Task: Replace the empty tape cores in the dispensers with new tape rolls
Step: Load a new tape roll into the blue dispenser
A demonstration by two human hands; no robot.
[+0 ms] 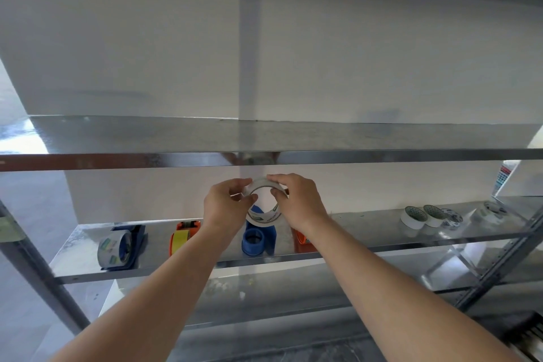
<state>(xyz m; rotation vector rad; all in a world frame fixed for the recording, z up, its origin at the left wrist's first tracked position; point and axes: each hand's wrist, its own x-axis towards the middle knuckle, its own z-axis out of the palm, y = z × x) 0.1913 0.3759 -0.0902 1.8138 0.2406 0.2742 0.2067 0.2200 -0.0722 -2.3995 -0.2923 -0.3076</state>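
Observation:
A clear tape roll [264, 216] with a white printed core hangs in the air in front of the middle shelf, gripped by both hands. My left hand [224, 206] pinches its left rim and my right hand [296, 200] holds its right rim. Directly below stands a blue dispenser [254, 239] with a bare blue hub. An orange dispenser [182, 236] with a yellow roll is to its left, and a dark blue dispenser [122, 245] loaded with clear tape sits at the far left. Another orange dispenser [304, 239] is mostly hidden behind my right wrist.
Several spare tape rolls [430, 216] lie on the right part of the metal shelf [367, 228]. An upper shelf edge [382, 154] runs just above my hands. A white box [514, 179] stands at the far right, by the angled rack upright [499, 270].

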